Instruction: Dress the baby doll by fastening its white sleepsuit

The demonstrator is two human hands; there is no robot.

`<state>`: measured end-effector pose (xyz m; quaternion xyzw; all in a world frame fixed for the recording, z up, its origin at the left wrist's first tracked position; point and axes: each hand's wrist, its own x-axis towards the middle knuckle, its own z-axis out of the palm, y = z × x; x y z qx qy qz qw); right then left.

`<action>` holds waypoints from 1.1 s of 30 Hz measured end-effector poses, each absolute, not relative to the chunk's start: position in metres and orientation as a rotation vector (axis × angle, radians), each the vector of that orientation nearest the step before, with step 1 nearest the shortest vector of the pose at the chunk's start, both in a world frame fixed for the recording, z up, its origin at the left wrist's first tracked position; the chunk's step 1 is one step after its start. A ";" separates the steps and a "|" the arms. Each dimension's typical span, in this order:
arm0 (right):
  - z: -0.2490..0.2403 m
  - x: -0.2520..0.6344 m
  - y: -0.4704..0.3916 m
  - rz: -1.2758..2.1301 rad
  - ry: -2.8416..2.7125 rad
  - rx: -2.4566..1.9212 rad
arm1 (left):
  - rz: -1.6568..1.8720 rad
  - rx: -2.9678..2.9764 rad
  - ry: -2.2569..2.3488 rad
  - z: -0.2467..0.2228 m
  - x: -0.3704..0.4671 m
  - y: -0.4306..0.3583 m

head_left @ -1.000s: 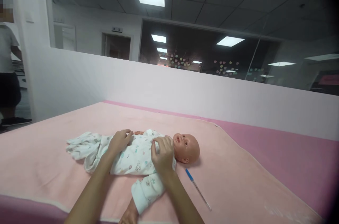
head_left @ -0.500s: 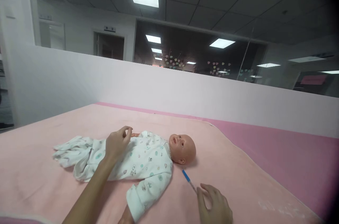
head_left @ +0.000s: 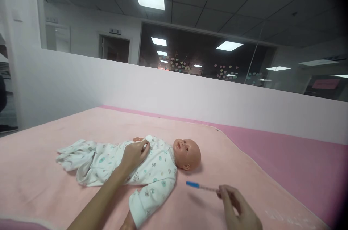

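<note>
A baby doll (head_left: 187,154) lies on its back in a white printed outfit (head_left: 156,164), its head toward the right. Over the doll's chest is my left hand (head_left: 136,155), fingers curled together; whether they pinch the cloth is hidden. My right hand (head_left: 239,208), right of the doll, pinches one end of a thin thermometer-like stick (head_left: 208,188). Its blue end points left, just below the doll's head, and the stick is raised off the bedding with a shadow under it.
A pink blanket (head_left: 89,121) covers the surface, with a darker pink mat (head_left: 285,150) showing at the right and back. Beyond it stands a low white wall (head_left: 190,92) topped by glass. A doorway-like gap is at far left.
My right hand has picked the thermometer-like stick up off the blanket and moved right with it, turning it more level. My left hand has moved right along the doll onto its chest.
</note>
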<state>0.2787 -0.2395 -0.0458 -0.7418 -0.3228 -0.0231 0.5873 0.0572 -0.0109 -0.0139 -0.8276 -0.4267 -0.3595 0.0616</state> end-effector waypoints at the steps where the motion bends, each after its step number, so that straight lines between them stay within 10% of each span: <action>1: -0.024 0.280 -0.240 -0.013 -0.791 -1.633 | -1.097 -2.507 -1.298 -0.014 0.057 -0.011; 11: 0.155 0.304 -0.182 0.444 -1.058 -0.449 | -1.148 -2.592 -1.308 -0.013 0.056 -0.011; 18: 0.120 0.250 -0.107 -0.114 -1.783 -1.064 | -1.137 -2.599 -1.327 -0.013 0.056 -0.010; 33: 0.096 0.265 -0.098 -0.088 -1.501 -0.988 | -1.150 -2.620 -1.301 -0.016 0.056 -0.009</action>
